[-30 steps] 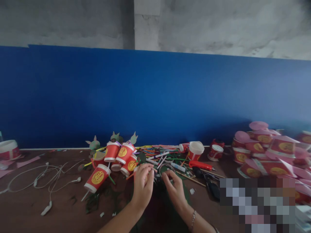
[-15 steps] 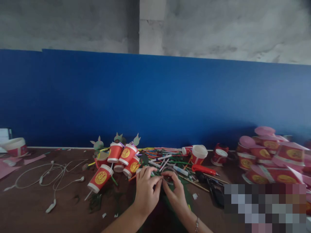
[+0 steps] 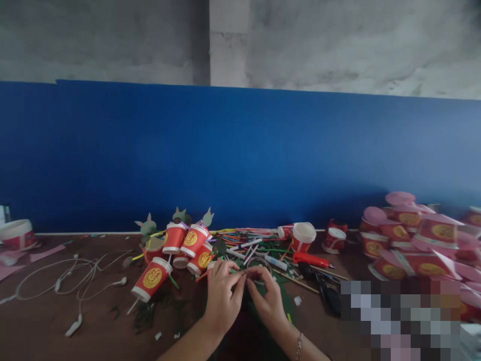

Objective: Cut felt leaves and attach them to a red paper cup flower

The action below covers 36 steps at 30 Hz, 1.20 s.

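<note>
My left hand (image 3: 225,291) and my right hand (image 3: 265,293) meet fingertip to fingertip at the middle of the table's front half. Each is closed in a pinch; whatever small dark thing lies between the fingertips is too small to name. Dark green paper (image 3: 287,301) lies beneath and beside my right hand. Just beyond the fingers are a roll of clear tape (image 3: 259,265), partly hidden, and a glue tube (image 3: 276,263). Left of my left hand, red paper cups (image 3: 152,279) with yellow emblems lean together, some topped with grey paper animal heads (image 3: 146,225).
Pipe cleaners (image 3: 240,233) lie in a heap at the back. A red-handled tool (image 3: 311,259) and black-handled scissors (image 3: 330,296) are to the right, before stacked cups with pink paper (image 3: 409,225). White earphones (image 3: 74,325) sprawl on the left. A blue partition (image 3: 225,155) stands behind.
The view has turned slightly to the right, so everything sits a little further left. My fingertips remain together, with the fingers slightly shifted.
</note>
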{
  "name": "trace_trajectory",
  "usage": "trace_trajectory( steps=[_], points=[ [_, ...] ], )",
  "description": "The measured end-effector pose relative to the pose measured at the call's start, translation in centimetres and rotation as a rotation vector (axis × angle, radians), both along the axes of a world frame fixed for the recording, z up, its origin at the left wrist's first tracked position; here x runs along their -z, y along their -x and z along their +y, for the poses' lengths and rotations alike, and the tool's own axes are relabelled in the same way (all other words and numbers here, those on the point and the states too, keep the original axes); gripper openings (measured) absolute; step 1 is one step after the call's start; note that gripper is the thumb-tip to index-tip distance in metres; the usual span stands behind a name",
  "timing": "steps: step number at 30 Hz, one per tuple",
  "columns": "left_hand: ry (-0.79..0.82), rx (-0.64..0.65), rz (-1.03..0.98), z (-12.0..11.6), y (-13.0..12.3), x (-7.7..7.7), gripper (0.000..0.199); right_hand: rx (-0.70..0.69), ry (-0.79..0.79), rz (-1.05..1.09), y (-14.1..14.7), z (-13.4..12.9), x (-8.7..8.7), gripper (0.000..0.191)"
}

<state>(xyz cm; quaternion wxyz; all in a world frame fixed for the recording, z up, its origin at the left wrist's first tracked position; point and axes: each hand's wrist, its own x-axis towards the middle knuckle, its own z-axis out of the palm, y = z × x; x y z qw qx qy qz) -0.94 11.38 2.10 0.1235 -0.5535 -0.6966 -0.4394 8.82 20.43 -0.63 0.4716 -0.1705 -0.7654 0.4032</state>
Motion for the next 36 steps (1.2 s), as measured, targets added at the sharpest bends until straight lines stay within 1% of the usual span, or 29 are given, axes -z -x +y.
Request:
trace_trajectory(
  steps=[2,4,6,8,11,13,16,21,23,25,28,32,36],
  points=[
    [-0.010,0.009,0.019,-0.1,0.2,-0.1,0.025,-0.004,-0.007,-0.016,0.0,-0.1,0.1,0.014],
    [-0.039,-0.014,0.027,-0.1,0.7,-0.3,0.026,0.005,-0.007,-0.027,0.0,0.0,0.2,0.018],
    [-0.068,-0.075,0.018,-0.1,1.5,-0.3,0.024,0.036,-0.001,-0.028,0.0,0.2,0.4,0.020],
    [-0.103,-0.160,0.019,0.1,2.6,-0.1,0.018,0.081,0.021,-0.018,0.1,0.6,0.5,0.017],
    [-0.077,-0.196,0.041,0.3,3.8,0.6,0.013,0.154,0.085,0.002,0.2,1.1,0.8,0.013],
    [-0.053,-0.168,0.039,0.5,4.0,1.1,0.014,0.180,0.127,0.014,0.3,1.4,0.9,0.014],
    [-0.031,-0.089,0.023,0.4,3.4,1.5,0.017,0.169,0.185,0.035,0.3,1.7,0.6,0.016],
    [0.030,0.076,0.120,-0.2,1.2,1.0,0.018,0.179,0.299,0.078,0.3,3.0,-0.8,0.022],
    [0.032,0.110,0.176,-0.3,0.4,0.7,0.019,0.185,0.339,0.074,0.7,3.9,-1.5,0.023],
    [0.041,0.133,0.208,-0.4,0.0,0.6,0.020,0.145,0.386,0.064,1.4,4.7,-2.2,0.024],
    [0.060,0.155,0.224,-0.4,-0.2,0.8,0.021,0.049,0.424,0.052,2.7,5.4,-3.3,0.025],
    [0.058,0.199,0.238,-0.4,-0.2,1.3,0.022,0.052,0.418,0.105,4.2,5.4,-4.6,0.022],
    [0.044,0.210,0.243,-0.2,-0.2,1.5,0.023,-0.003,0.399,0.021,4.7,5.2,-5.1,0.017]
  ],
)
